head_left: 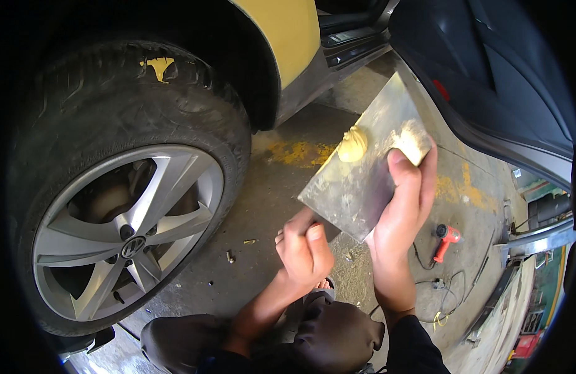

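Observation:
My right hand [409,193] holds a flat metal plate [356,199] by its right side, thumb on top and fingers behind. The plate is tilted, with grey and pale smears on its face. Near its left edge sits a thick dollop of yellow filler paste [352,144], and a paler crusted patch lies by my thumb. My left hand [304,246] is closed just below the plate's lower left corner. From its fingers a dark flat spreader [329,229] shows in part, mostly hidden by the hand and the plate.
A car wheel [132,243] with silver spokes fills the left, a yellow smear [158,67] on its tyre. Above are a yellow body panel [291,37] and an open door [487,75]. A red heat gun [447,242] and cables lie on the floor to the right.

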A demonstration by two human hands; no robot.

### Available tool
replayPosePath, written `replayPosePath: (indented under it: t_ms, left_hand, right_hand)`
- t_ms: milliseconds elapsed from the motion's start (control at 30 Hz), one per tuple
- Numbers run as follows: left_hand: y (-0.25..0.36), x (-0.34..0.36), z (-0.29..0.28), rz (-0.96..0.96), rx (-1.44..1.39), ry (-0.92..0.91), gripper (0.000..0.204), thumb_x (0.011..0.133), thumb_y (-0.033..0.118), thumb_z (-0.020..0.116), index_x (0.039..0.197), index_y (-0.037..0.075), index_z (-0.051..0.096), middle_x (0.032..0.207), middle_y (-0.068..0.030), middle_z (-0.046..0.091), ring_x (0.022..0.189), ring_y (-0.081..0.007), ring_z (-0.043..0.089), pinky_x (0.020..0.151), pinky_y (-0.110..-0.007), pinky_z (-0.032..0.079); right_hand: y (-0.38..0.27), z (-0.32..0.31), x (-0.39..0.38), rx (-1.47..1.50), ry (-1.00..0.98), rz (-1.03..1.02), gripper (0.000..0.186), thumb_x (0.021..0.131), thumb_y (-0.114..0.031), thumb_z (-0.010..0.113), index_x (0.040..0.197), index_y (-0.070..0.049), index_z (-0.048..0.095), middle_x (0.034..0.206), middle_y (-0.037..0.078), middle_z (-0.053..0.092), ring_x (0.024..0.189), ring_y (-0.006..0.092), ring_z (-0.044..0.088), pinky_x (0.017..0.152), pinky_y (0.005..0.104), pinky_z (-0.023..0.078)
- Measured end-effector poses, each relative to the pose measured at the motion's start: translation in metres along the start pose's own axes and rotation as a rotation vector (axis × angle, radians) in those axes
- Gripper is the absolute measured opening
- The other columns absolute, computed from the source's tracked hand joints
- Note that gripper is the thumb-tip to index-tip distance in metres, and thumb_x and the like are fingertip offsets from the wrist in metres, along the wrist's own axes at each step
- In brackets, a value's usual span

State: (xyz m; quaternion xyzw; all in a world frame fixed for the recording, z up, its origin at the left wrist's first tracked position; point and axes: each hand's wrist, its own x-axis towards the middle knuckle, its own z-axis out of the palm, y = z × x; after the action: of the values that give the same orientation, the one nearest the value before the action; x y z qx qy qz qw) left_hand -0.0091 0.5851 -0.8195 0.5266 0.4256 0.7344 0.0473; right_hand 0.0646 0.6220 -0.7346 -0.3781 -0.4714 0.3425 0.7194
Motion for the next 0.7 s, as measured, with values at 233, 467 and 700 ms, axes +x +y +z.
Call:
replayPosePath:
  t_ms: [233,467,700]
  left_hand:
    - [0.017,0.019,-0.01,-0.633,-0.093,0.017,0.038,0.09,0.02,0.037,0.109,-0.013,0.039,0.096,-0.0176,0.051,0.084,-0.0188,0.045,0.076,-0.025,0.037]
    - [0.015,0.031,-0.014,-0.42,-0.272,0.094,0.015,0.085,0.007,0.046,0.094,-0.003,0.041,0.083,-0.0054,0.049,0.071,-0.0063,0.042,0.063,-0.018,0.035]
    - [0.007,0.036,-0.022,-0.376,-0.283,0.274,0.016,0.083,0.005,0.047,0.094,-0.005,0.04,0.086,-0.0084,0.051,0.073,-0.0083,0.046,0.065,-0.019,0.036]
  right_hand:
    - [-0.013,-0.02,0.012,0.006,0.242,-0.226,0.034,0.08,-0.018,0.051,0.107,0.0,0.041,0.096,0.008,0.048,0.086,0.0135,0.047,0.076,0.0257,0.039]
    - [0.022,-0.041,-0.023,-0.06,0.097,-0.387,0.038,0.087,-0.023,0.045,0.111,0.003,0.033,0.109,0.016,0.043,0.096,0.0192,0.046,0.081,0.0301,0.039]
    - [0.042,-0.062,-0.061,-0.364,-0.435,-0.304,0.024,0.081,-0.014,0.054,0.09,0.005,0.044,0.07,0.011,0.054,0.056,0.0152,0.051,0.05,0.0278,0.04]
